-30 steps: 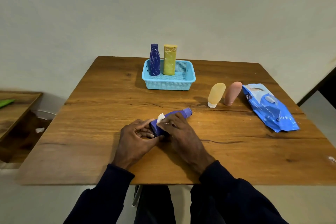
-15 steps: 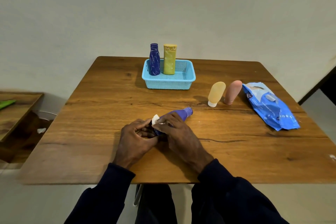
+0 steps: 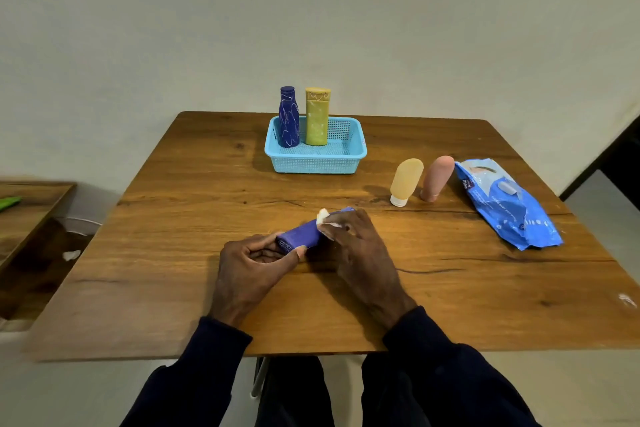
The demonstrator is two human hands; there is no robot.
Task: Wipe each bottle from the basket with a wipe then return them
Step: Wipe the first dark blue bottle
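At the near middle of the wooden table [image 3: 180, 295] the person has the purple bottle [image 3: 300, 235] lying at a low slant, its base toward them and its cap end pointing away to the right. The left hand [image 3: 252, 262] grips the base, thumb and fingers curled round it. The right hand [image 3: 362, 253] covers the far end, fingers bent over a white wipe [image 3: 324, 217] and pressing it onto the bottle – a crumpled corner of it pokes out above the knuckles. Farther back sits the light blue basket [image 3: 317, 165] with two bottles upright in its left part, a dark blue bottle [image 3: 289, 121] and a yellow bottle [image 3: 317, 121] side by side. To the right of the basket an orange tube [image 3: 407, 178] and a pink tube [image 3: 437, 177] stand cap-down (both leaning a little) – and just beside them lies the blue wipes pack [image 3: 509, 208].
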